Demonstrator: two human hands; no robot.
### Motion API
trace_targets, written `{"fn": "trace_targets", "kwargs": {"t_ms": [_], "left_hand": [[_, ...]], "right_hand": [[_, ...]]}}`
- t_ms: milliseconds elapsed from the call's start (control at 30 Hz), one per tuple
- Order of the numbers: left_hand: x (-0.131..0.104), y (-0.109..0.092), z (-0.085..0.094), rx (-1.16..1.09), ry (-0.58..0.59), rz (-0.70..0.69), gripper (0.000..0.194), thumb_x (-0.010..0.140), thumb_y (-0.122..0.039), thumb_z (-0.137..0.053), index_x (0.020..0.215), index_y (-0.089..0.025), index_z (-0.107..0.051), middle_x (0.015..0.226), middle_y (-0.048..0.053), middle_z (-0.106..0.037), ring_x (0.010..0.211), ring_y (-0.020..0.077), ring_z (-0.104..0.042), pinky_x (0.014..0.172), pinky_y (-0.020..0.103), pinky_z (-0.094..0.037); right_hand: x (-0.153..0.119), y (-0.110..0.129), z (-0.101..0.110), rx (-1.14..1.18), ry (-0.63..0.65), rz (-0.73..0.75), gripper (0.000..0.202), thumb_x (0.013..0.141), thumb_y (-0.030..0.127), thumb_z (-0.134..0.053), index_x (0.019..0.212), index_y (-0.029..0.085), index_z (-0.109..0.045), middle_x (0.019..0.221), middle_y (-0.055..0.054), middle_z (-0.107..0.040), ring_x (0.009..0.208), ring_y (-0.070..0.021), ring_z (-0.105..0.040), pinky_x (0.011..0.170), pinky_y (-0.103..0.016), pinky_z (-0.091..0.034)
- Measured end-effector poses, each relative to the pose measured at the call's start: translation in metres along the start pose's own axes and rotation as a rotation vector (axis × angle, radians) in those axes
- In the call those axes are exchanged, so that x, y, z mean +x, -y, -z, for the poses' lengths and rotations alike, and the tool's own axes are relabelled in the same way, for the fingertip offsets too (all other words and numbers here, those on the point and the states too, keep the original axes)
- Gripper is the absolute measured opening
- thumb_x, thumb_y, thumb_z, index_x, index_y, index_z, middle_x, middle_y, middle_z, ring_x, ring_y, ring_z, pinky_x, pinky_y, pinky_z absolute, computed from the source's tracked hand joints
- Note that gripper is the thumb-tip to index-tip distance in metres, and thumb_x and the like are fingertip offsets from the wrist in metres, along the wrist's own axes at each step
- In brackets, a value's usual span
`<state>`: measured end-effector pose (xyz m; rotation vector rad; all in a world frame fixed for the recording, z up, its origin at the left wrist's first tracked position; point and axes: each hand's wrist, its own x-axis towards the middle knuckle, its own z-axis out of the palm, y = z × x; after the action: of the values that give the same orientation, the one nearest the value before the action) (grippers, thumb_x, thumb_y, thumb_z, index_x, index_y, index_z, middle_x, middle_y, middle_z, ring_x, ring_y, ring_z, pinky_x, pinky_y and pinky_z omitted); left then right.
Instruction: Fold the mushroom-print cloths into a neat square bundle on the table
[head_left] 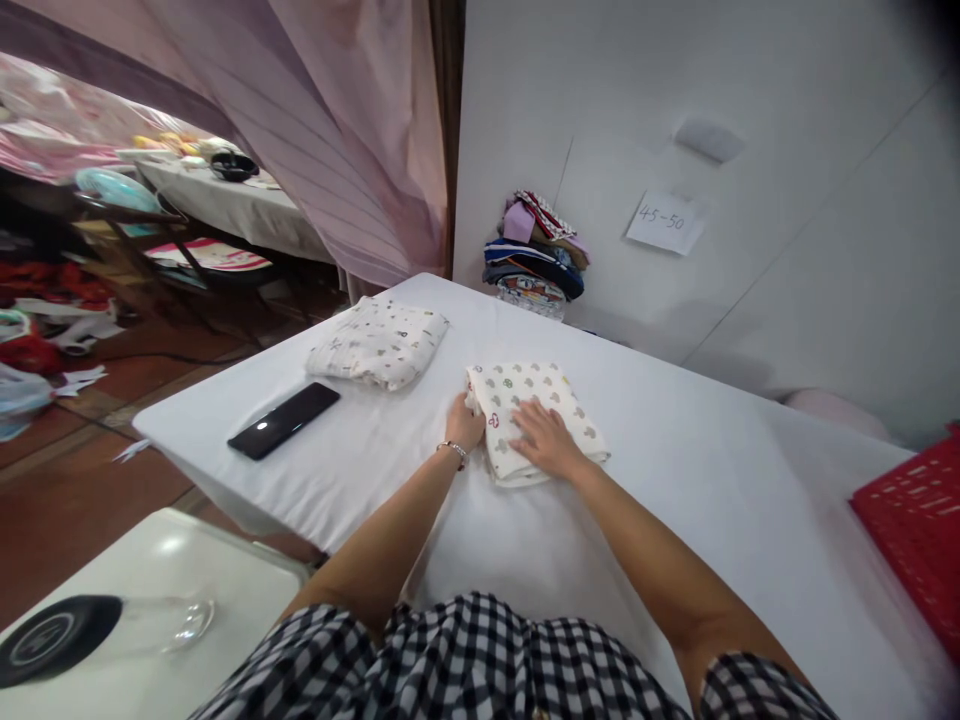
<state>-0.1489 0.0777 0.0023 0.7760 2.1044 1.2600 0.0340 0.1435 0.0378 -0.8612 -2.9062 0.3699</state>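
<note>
Looks out from head height behind the near edge of the white-covered worktop (675,440), facing forward and down, with the folded cloth (525,385) a little below and right of centre. Sits close enough to catch the checked garment (465,665) along the bottom, yet reaches wide, past the worktop's left corner and far edge to the grey wall (600,90).

Soft, even light over a white-covered table, with blur at the margins

Diffuse, moderately bright light falls on the table covered in white cloth (667,440), leaving only faint shadows. A small white glare spot sits on the glossy black phone (285,421), and another on the pale plastic surface at lower left (161,570). Wide-angle distortion stretches the edges; the upper right corner darkens, and the white paper marked "45-50" (666,222) looks slightly soft.
</note>
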Motion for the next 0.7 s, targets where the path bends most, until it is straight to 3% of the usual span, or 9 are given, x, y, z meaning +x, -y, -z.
{"fn": "trace_targets", "kwargs": {"t_ms": [100,200,400,567,700], "left_hand": [[0.0,-0.001,0.0,-0.033,0.009,0.012,0.075,0.067,-0.015,-0.061,0.137,-0.013,-0.033,0.079,0.003,-0.066,0.07,0.0178,-0.062,0.063,0.026,-0.047],[-0.001,-0.001,-0.002,-0.049,0.001,0.023,0.073,0.068,-0.017,-0.062,0.136,-0.013,-0.035,0.08,0.004,-0.066,0.07,0.0176,-0.062,0.063,0.026,-0.047],[0.0,0.001,-0.004,-0.009,-0.063,-0.032,0.065,0.066,-0.015,-0.063,0.129,-0.014,-0.044,0.087,0.006,-0.066,0.081,0.0198,-0.063,0.073,0.029,-0.047],[0.008,0.008,-0.005,-0.085,-0.01,0.043,0.071,0.067,-0.012,-0.059,0.135,-0.013,-0.036,0.087,0.006,-0.066,0.073,0.0169,-0.063,0.066,0.027,-0.05],[0.012,0.007,0.002,-0.03,0.038,0.048,0.071,0.064,-0.012,-0.061,0.132,-0.013,-0.04,0.096,0.009,-0.066,0.079,0.0186,-0.064,0.069,0.027,-0.05]], "right_hand": [[0.001,0.0,-0.011,0.032,0.099,-0.014,0.06,0.088,0.059,-0.032,0.14,0.029,-0.033,0.15,-0.003,-0.023,0.139,-0.0238,-0.015,0.11,-0.047,-0.009],[0.008,0.0,-0.006,0.083,0.141,-0.057,0.06,0.087,0.059,-0.035,0.139,0.028,-0.036,0.15,-0.004,-0.023,0.139,-0.0248,-0.015,0.11,-0.048,-0.01],[0.038,0.028,-0.002,0.118,-0.009,0.032,0.061,0.089,0.056,-0.032,0.142,0.026,-0.03,0.152,-0.005,-0.015,0.14,-0.0249,-0.007,0.11,-0.05,-0.01],[0.047,0.033,-0.026,0.115,0.048,0.023,0.056,0.093,0.051,-0.023,0.142,0.025,-0.03,0.151,-0.005,-0.022,0.139,-0.0211,-0.015,0.111,-0.048,-0.01],[0.043,0.028,-0.03,0.121,0.039,0.029,0.057,0.093,0.053,-0.022,0.143,0.025,-0.028,0.151,-0.005,-0.021,0.139,-0.0202,-0.015,0.111,-0.047,-0.009]]}}
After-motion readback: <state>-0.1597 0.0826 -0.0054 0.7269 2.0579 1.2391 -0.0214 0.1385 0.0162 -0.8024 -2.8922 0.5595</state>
